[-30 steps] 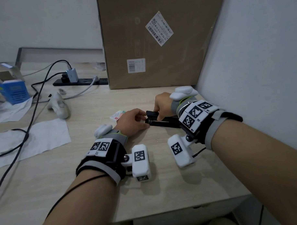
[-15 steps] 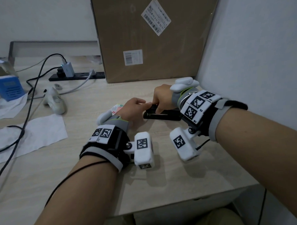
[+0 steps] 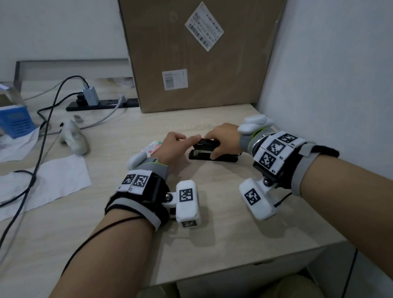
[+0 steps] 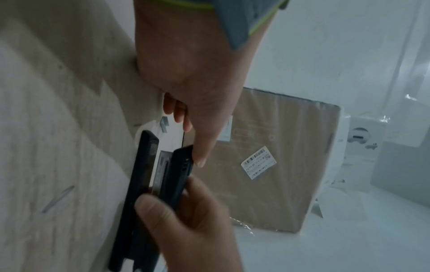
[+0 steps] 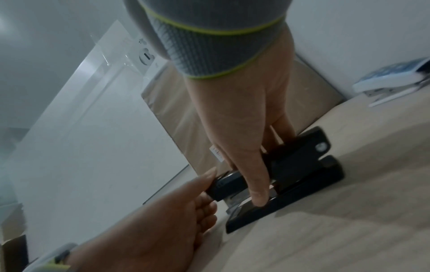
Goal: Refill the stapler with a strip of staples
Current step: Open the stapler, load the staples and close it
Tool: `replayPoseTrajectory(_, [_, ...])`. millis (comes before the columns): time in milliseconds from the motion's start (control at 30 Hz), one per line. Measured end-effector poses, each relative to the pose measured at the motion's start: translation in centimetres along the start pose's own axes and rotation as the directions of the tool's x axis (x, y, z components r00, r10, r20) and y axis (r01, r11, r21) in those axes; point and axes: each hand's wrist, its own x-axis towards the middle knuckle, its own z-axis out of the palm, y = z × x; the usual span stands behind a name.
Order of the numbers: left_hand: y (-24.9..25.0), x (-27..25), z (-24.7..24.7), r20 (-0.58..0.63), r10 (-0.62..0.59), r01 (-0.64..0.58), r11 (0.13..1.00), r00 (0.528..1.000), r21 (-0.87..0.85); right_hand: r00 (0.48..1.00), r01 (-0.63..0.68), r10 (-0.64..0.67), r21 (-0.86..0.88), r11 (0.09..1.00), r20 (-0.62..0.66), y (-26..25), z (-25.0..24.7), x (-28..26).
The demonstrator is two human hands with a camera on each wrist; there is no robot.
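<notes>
The stapler (image 3: 213,151) is gripped by the right hand (image 3: 224,137) while its top (shut a second ago, now lifted) is touched by the left hand's (image 3: 173,147) extended forefinger.

Nothing printed can be read. The cardboard box (image 3: 201,50) carries two barcode labels (image 3: 204,26), too blurred. The wrist bands bear square coded markers (image 3: 186,195).

Left hand (image 3: 173,147) no longer pinches the stapler (image 3: 210,151) front: its fingers have straightened, index tip now touching the raised top arm's end. Top arm has lifted off the base, gap open at frame centre. Right hand (image 3: 224,140) keeps gripping the stapler.
</notes>
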Motion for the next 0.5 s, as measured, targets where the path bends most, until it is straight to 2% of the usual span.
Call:
replayPoseTrajectory(167, [1.5,-2.1,-1.2,0.071,0.063,-0.059,0.997,0.995,-0.051,0.999,-0.053,0.053,0.116,0.992,-0.002,2.0,0.6,-1.3])
replayPoseTrajectory(333, [0.0,-1.0,-1.8,-0.137,0.082,-0.112,0.966,0.987,-0.231,0.993,-0.089,0.104,0.211,0.973,-0.059,2.3,-0.2,-1.0])
replayPoseTrajectory(433, [-0.2,-0.8,-1.8,-0.253,0.144,-0.196,0.961,0.957,-0.195,0.966,-0.190,0.227,0.252,0.949,-0.125,2.0,-1.4,0.1])
replayPoseTrajectory(500, [-0.3,-0.5,-1.7,-0.279,0.169,-0.228,0.954,0.945,-0.194,0.936,-0.277,0.320,0.256,0.926,-0.147,1.5,-2.0,1.4])
